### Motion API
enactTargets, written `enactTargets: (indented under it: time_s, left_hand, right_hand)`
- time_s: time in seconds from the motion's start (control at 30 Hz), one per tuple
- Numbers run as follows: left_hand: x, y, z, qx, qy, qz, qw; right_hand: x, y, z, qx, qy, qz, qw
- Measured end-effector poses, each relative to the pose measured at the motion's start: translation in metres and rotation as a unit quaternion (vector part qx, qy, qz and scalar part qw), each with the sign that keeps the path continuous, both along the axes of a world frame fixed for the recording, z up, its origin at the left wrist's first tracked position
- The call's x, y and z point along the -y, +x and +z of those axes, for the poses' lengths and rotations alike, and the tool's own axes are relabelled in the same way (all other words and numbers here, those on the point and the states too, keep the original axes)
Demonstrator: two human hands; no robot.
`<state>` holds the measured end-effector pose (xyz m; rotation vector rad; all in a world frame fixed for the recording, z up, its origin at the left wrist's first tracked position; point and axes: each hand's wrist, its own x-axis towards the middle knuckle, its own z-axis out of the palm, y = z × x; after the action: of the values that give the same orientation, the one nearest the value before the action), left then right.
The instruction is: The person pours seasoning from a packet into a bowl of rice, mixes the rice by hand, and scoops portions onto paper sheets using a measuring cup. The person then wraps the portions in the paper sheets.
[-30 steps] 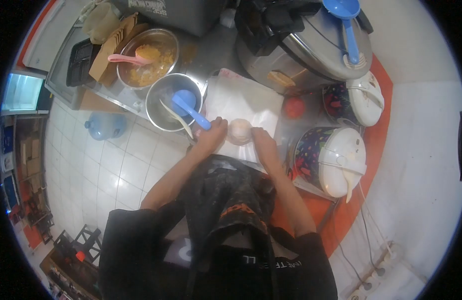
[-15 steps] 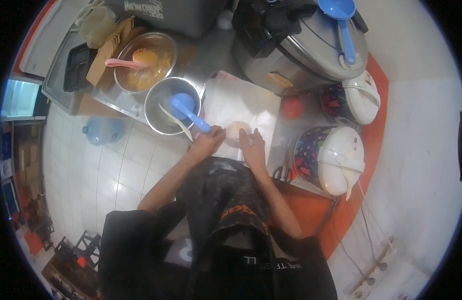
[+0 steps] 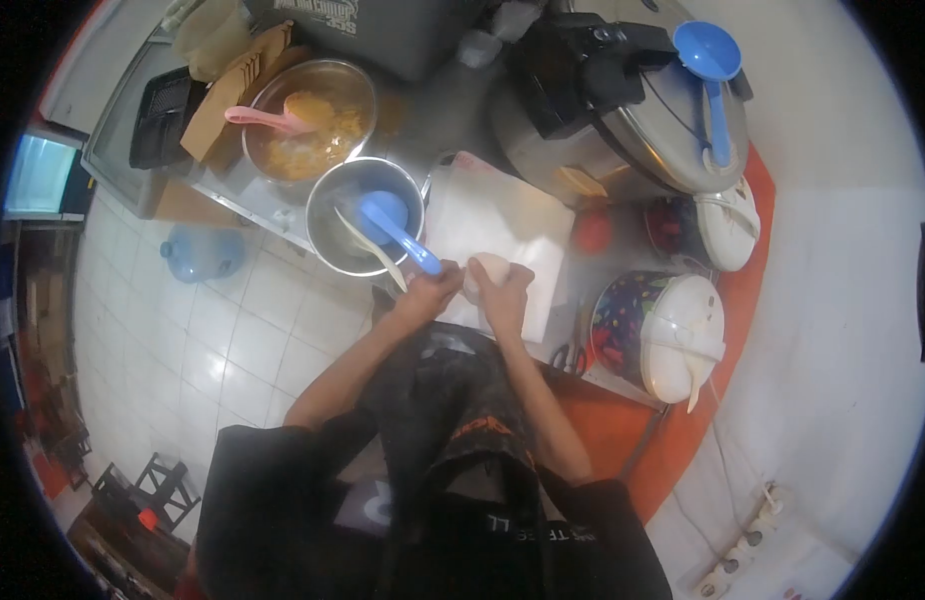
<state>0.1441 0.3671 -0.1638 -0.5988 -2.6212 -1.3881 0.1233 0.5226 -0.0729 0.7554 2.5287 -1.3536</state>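
A pale round item (image 3: 490, 268), perhaps rice or dough, is gripped by my right hand (image 3: 503, 298) above the white paper sheets (image 3: 523, 222). My left hand (image 3: 428, 295) is closed at its left side, close to the handle of the blue ladle; what its fingers hold is too small to make out. The blue ladle (image 3: 388, 216) and a cream spoon (image 3: 368, 243) rest in a metal pot (image 3: 320, 222) just left of the paper.
A metal bowl (image 3: 365, 88) of orange-yellow food holds a pink spoon (image 3: 263, 118). At the right stand a large steel cooker (image 3: 543, 150), a blue scoop (image 3: 718, 110) and two patterned containers with white lids (image 3: 673, 345). Black scissors (image 3: 571, 358) lie near the front edge.
The round item lay flat on the paper between my hands; now it is tilted up in my right hand. My right hand has moved left, nearer my left hand. The view has shifted slightly.
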Motion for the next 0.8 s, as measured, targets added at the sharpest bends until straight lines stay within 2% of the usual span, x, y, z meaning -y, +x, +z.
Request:
enactTargets:
  time_s: [0.07, 0.2, 0.3, 0.4, 0.47, 0.53, 0.57, 0.6, 0.63, 0.67, 0.73, 0.77, 0.8]
  left_hand:
    - [0.0, 0.002, -0.002, -0.015, 0.006, 0.007, 1.0]
    - [0.003, 0.0, 0.004, 0.009, 0.003, -0.003, 1.0]
    - [0.001, 0.0, 0.013, 0.028, 0.022, 0.014, 0.999]
    - [-0.005, 0.001, 0.036, 0.064, 0.057, 0.048, 0.995]
    - [-0.01, 0.003, 0.042, 0.08, 0.067, 0.067, 0.992]
    - [-0.017, 0.003, 0.044, 0.245, 0.233, 0.1, 0.936]
    - [-0.019, 0.002, 0.045, 0.244, 0.232, 0.101, 0.936]
    - [-0.021, 0.001, 0.047, 0.284, 0.295, 0.098, 0.907]
    - [-0.022, 0.001, 0.05, 0.322, 0.356, 0.096, 0.872]
    - [-0.025, 0.002, 0.053, 0.32, 0.355, 0.097, 0.873]
    - [-0.032, 0.004, 0.064, 0.386, 0.44, 0.088, 0.806]
    - [-0.037, 0.007, 0.069, 0.384, 0.439, 0.088, 0.807]
    - [-0.042, 0.008, 0.073, 0.39, 0.476, 0.081, 0.784]
  right_hand:
    - [0.008, 0.001, 0.002, -0.037, 0.072, 0.012, 0.997]
    - [0.014, -0.003, -0.007, -0.038, 0.069, 0.03, 0.996]
    - [0.009, -0.007, 0.001, 0.017, 0.026, 0.043, 0.999]
    - [0.002, -0.003, -0.005, -0.048, -0.03, 0.019, 0.998]
    - [-0.003, 0.0, -0.025, -0.134, -0.054, 0.017, 0.989]
    - [-0.004, 0.003, -0.017, -0.127, -0.099, 0.004, 0.987]
    - [-0.006, 0.004, -0.013, -0.119, -0.142, -0.009, 0.983]
    - [-0.011, 0.006, -0.014, -0.12, -0.144, -0.009, 0.982]
    - [-0.016, 0.008, -0.015, -0.107, -0.241, -0.041, 0.964]
    - [-0.021, 0.01, -0.016, -0.093, -0.336, -0.071, 0.934]
    - [-0.026, 0.014, -0.001, -0.107, -0.377, -0.072, 0.917]
    - [-0.029, 0.017, 0.007, -0.118, -0.415, -0.075, 0.899]
    - [-0.033, 0.018, 0.008, -0.119, -0.416, -0.073, 0.899]
